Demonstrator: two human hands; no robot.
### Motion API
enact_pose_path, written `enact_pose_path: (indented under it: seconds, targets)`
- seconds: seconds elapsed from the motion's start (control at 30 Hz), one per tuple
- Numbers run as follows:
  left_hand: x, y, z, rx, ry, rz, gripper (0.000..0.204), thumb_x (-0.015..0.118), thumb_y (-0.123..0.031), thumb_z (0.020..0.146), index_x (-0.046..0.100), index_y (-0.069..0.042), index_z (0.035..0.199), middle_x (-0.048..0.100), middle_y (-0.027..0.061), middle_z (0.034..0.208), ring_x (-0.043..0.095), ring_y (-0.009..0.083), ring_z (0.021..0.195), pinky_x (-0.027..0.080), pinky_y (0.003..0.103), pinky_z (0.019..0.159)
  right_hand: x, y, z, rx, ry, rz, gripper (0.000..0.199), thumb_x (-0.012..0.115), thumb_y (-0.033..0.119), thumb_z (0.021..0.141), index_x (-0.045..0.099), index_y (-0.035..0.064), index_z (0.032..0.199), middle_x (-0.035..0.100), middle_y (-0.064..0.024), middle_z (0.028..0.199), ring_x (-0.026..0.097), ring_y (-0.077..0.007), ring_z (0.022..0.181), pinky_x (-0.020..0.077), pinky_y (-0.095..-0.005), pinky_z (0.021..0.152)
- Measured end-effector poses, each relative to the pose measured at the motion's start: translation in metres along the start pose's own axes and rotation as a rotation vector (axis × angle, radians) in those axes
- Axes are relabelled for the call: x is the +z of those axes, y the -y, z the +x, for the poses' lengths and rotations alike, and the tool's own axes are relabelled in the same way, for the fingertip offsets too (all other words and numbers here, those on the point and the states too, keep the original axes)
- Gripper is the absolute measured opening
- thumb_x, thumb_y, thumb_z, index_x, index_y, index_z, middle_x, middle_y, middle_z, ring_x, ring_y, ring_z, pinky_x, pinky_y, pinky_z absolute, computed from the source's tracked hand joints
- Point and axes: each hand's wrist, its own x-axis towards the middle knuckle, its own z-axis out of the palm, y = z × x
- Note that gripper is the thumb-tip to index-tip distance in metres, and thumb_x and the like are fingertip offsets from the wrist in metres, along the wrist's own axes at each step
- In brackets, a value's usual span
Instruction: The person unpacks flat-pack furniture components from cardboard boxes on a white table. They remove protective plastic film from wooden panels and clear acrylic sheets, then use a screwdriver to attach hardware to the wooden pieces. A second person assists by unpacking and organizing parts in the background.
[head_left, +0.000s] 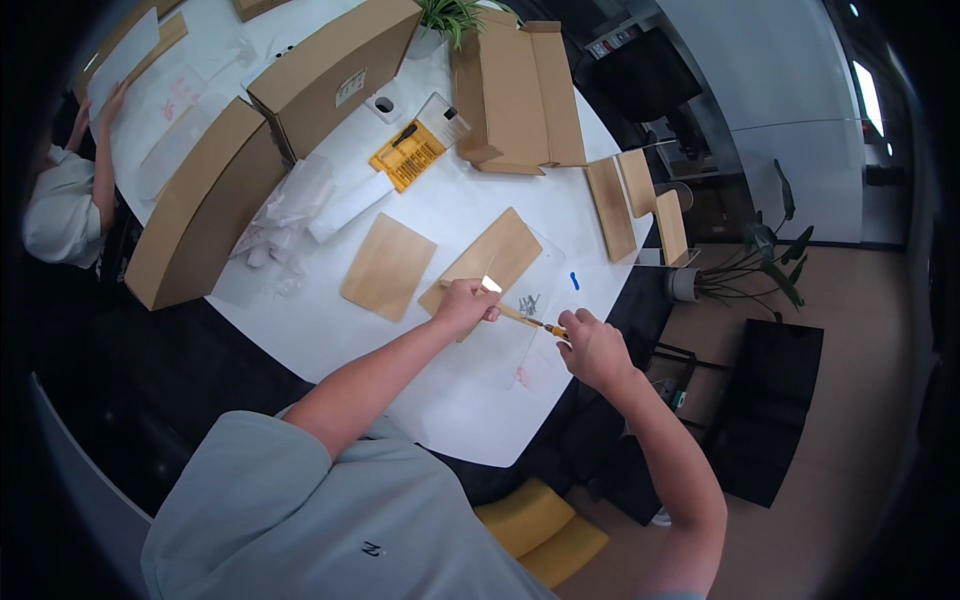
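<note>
My left hand (466,308) is closed around one end of a narrow light-wood piece (514,314), above the table's near part. My right hand (596,350) grips a screwdriver (557,331) with a yellow handle, its shaft pointing left at the wood's right end. Whether the tip sits in a screw is too small to tell. A small bright white patch shows just above my left fingers. Beyond the hands lies a rectangular wooden board (508,247), partly covered by my left hand. Several small metal screws (528,304) lie loosely beside it, on or under a clear plastic bag.
Another wooden board (390,267) lies left on the white table (450,400). Behind are an orange bit case (420,157), crumpled plastic wrap (290,215) and an open carton (510,100). Wooden panels (612,210) stand at the right edge. Across cardboard walls (215,205), another person handles a panel.
</note>
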Motion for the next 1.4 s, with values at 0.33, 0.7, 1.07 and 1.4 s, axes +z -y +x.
enact_pose_path:
  seconds: [0.33,0.7,1.07,1.4]
  targets:
    - [0.001,-0.005,-0.003,-0.021,-0.007,-0.014,0.008,0.062,-0.006,0.089,0.061,0.002,0.088,0.065,0.0085,0.076,0.065,0.0119,0.066,0.056,0.024,0.063,0.011,-0.014,-0.004,-0.364,-0.076,-0.317,0.019,0.06,0.008,0.082,0.062,0.0039,0.101,0.06,-0.0076,0.078,0.065,-0.0252,0.065,0.0533,-0.0368,0.058]
    - [0.0,0.0,-0.002,-0.015,-0.008,0.008,0.007,0.062,-0.005,0.088,0.061,0.002,0.086,0.063,0.0073,0.074,0.063,0.0124,0.065,0.054,0.024,0.061,0.005,-0.01,0.012,0.326,0.135,0.403,0.023,0.061,0.017,0.088,0.072,-0.002,0.091,0.07,-0.0221,0.083,0.068,-0.0357,0.076,0.0553,-0.0412,0.073]
    - [0.0,-0.001,-0.002,-0.024,-0.005,-0.005,0.007,0.062,-0.005,0.089,0.061,0.001,0.087,0.064,0.0074,0.074,0.063,0.012,0.065,0.054,0.024,0.061,0.018,-0.014,-0.004,-0.406,-0.101,-0.363,0.014,0.062,0.014,0.085,0.06,0.0036,0.094,0.06,-0.0098,0.077,0.063,-0.0251,0.06,0.054,-0.0397,0.057]
    - [0.0,0.003,0.005,-0.016,0.013,-0.041,0.008,0.062,-0.005,0.089,0.061,0.003,0.09,0.064,0.0089,0.077,0.063,0.0131,0.065,0.054,0.026,0.062,0.017,-0.015,0.004,0.339,0.082,0.413,0.023,0.066,0.019,0.088,0.072,-0.0028,0.088,0.07,-0.0167,0.076,0.067,-0.0303,0.065,0.0535,-0.0385,0.063]
